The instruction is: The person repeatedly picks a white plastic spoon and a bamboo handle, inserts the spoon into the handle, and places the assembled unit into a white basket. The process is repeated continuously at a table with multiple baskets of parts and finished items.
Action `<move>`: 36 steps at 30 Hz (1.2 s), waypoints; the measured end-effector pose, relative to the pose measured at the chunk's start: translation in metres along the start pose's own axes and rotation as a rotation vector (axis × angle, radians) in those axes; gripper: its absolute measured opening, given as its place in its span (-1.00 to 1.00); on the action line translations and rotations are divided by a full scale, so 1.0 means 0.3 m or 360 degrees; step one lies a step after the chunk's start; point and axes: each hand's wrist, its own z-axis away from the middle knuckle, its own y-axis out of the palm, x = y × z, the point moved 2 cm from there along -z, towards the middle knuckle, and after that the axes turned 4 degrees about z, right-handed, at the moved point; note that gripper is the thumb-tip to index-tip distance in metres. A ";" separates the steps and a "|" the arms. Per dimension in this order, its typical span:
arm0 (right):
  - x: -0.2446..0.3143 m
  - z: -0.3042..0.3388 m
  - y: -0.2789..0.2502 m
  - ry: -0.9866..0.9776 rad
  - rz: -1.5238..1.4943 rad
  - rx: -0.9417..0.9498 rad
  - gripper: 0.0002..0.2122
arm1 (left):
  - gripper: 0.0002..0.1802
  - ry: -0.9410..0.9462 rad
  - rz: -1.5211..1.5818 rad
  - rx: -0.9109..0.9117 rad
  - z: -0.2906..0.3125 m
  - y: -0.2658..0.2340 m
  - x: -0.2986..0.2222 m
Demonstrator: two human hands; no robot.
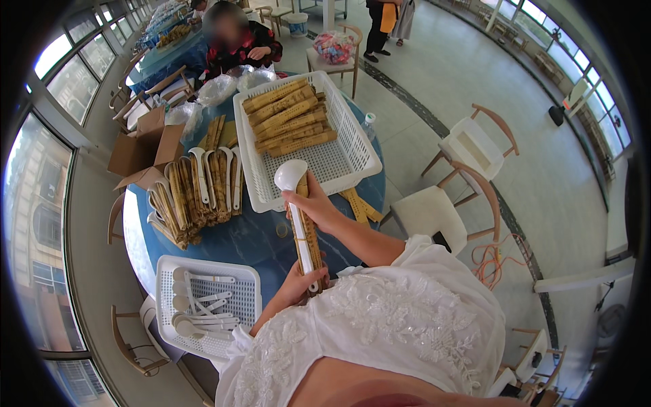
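Note:
Both hands hold a white ladle (300, 227) against a flat, tan, dark-marked strip-like piece (312, 237), its bowl up and facing away from me. My right hand (313, 202) is wrapped round the upper part, just below the bowl. Lower down, my left hand (303, 281) closes round the handle end, close to my white top. A thin band seems to cross the handle. Left of the hands, several ladles paired with tan pieces (203, 180) lie stacked on the blue table (237, 243). Farther off, a white basket (359, 161) holds more tan bundles (288, 119).
A smaller white basket (254, 298) with loose white ladles (203, 298) stands at the near left. An open cardboard box (146, 149), plastic bags (217, 89) and a clear bottle (368, 124) are on the table. Another person (234, 44) sits across. Chairs (430, 214) stand at the right.

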 end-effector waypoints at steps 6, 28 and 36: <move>0.002 -0.002 -0.001 0.0021 0.0037 0.0040 -0.37 | -0.44 0.0012 -0.0015 -0.0001 -0.005 -0.014 0.011; -0.014 -0.010 -0.013 0.0087 0.0050 0.0006 -0.32 | -0.47 0.0012 -0.0011 -0.0037 -0.004 -0.003 0.005; -0.008 -0.010 -0.006 0.0080 0.0063 0.0009 -0.30 | -0.48 0.0031 0.0037 -0.0042 -0.006 -0.012 0.007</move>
